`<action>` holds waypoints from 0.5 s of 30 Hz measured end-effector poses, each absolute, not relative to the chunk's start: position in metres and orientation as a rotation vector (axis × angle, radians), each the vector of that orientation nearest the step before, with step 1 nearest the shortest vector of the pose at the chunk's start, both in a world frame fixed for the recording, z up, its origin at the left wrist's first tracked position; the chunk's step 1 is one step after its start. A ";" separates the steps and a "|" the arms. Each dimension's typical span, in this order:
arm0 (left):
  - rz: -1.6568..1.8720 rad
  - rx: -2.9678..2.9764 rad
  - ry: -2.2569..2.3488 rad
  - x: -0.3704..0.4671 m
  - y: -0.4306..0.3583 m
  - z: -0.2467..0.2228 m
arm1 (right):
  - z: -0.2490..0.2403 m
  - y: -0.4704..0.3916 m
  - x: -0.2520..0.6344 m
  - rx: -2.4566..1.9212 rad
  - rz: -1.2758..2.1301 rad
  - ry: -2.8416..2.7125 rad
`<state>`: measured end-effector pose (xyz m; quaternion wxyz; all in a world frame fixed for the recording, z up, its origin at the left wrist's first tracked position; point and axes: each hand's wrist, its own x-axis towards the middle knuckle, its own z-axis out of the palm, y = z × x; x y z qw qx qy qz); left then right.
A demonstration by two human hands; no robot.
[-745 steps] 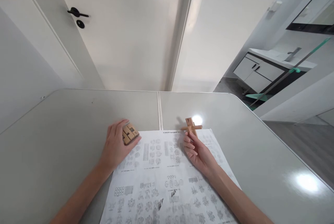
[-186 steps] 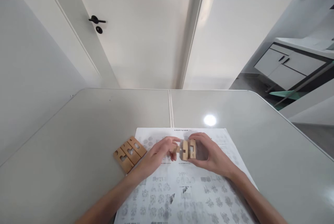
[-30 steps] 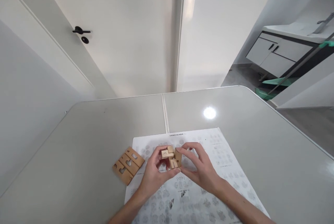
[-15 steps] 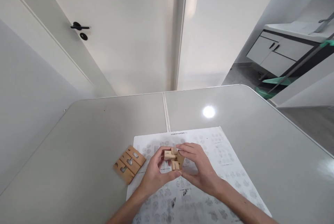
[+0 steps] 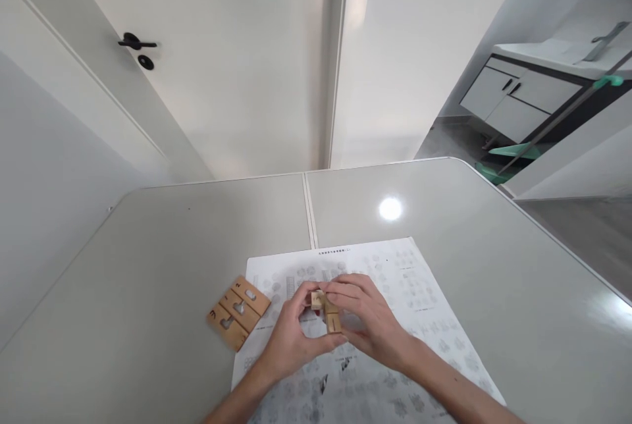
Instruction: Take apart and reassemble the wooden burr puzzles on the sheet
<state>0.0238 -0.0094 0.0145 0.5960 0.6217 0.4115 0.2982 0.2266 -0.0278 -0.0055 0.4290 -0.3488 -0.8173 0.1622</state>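
Above the printed sheet, my left hand and my right hand are closed around a small cluster of wooden puzzle blocks. Dark marks show on the block ends facing me. My left thumb presses near the lower block, and its fingers curl behind the cluster's left side. The right fingers lie across the top and right of it, hiding much of the wood. Left of my hands, flat wooden pieces lie side by side, marked 3, 1 and 2, with notches cut in them.
The white sheet, printed with rows of small diagrams, lies on a grey table with a seam. Beyond stands a white door with a black handle. A sink cabinet is at the far right.
My right fingers have moved further left over the top of the cluster, covering more of it. The lower block now sits slightly lower and tilted. The whole view has shifted a little.
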 end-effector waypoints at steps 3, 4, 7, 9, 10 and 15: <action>0.763 1.404 0.989 0.025 -0.009 0.016 | -0.004 -0.027 0.226 -0.966 0.503 -2.011; 0.779 1.389 1.005 0.025 -0.009 0.017 | -0.003 -0.027 0.227 -1.006 0.539 -1.990; 0.803 1.368 1.048 0.025 -0.008 0.019 | -0.002 -0.025 0.229 -1.078 0.629 -1.947; 0.818 1.383 1.056 0.024 -0.008 0.018 | -0.001 -0.023 0.231 -1.079 0.688 -1.912; 0.821 1.395 1.052 0.024 -0.008 0.017 | 0.000 -0.022 0.231 -1.076 0.722 -1.881; 0.812 1.473 1.005 0.023 -0.009 0.010 | 0.006 -0.020 0.231 -1.081 0.939 -1.742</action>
